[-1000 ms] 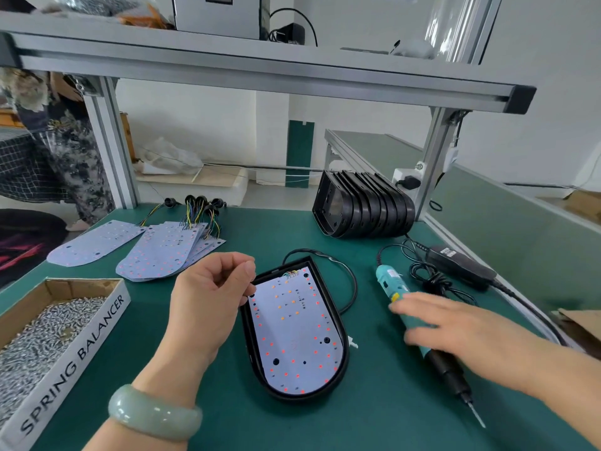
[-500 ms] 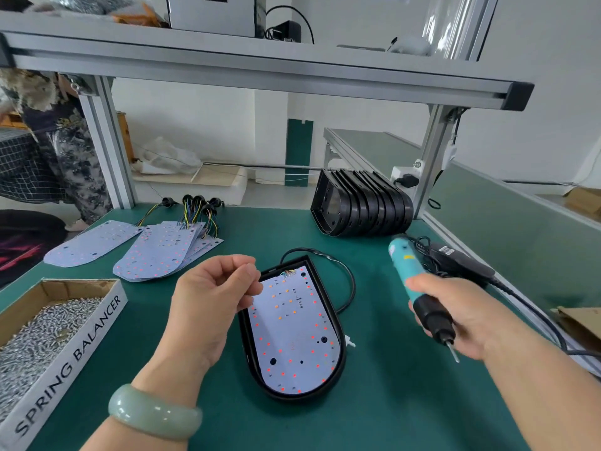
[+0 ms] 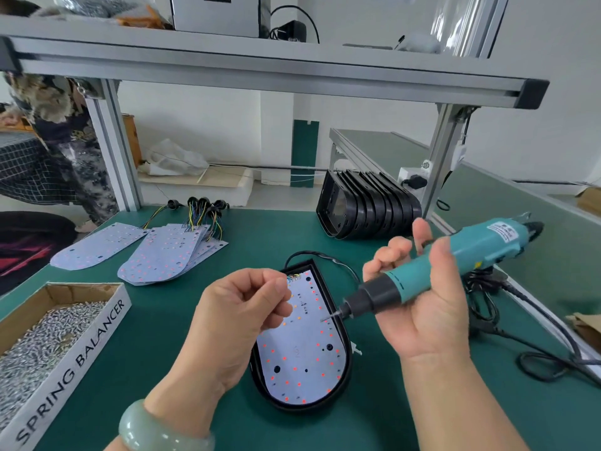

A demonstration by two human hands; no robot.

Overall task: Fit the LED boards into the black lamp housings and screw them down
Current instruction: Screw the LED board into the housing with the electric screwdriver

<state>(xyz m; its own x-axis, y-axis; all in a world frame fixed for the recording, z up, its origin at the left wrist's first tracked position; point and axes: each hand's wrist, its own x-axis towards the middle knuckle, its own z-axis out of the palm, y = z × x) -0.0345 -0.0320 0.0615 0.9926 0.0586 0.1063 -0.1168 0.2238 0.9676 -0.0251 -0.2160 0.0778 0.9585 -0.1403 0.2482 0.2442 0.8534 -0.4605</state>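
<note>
Since the earlier frame the right hand (image 3: 432, 307) had brought the screwdriver (image 3: 455, 265) leftward, until its bit was over the LED board (image 3: 302, 362). That hand grasped the teal body from below, palm up and fingers wrapped. The left hand (image 3: 240, 317) had its fingers curled and its thumb against the forefinger tip. If something small was pinched there, I could not tell.

Bare green surface (image 3: 162, 336) lay open between the left hand and the cardboard box of screws (image 3: 48, 336) to its left. Right of the right hand, loops of black cable (image 3: 487, 307) lay before the surface's right edge. An aluminium post (image 3: 439, 164) stood beyond that hand.

One black lamp housing (image 3: 348, 362) lay under and between both hands, with one board seated in it. Beyond the right hand stood one row of more housings (image 3: 367, 209) on edge, at least six. Beyond the left hand one loose board (image 3: 97, 249) lay alone, and next to it was a fanned pile of several boards (image 3: 162, 258).

The housing's long axis ran away from the person and leaned a little left. Its round end was near the wrists, and its square end with the wires was behind the left fingers. The screwdriver's bit pointed left and down.
</note>
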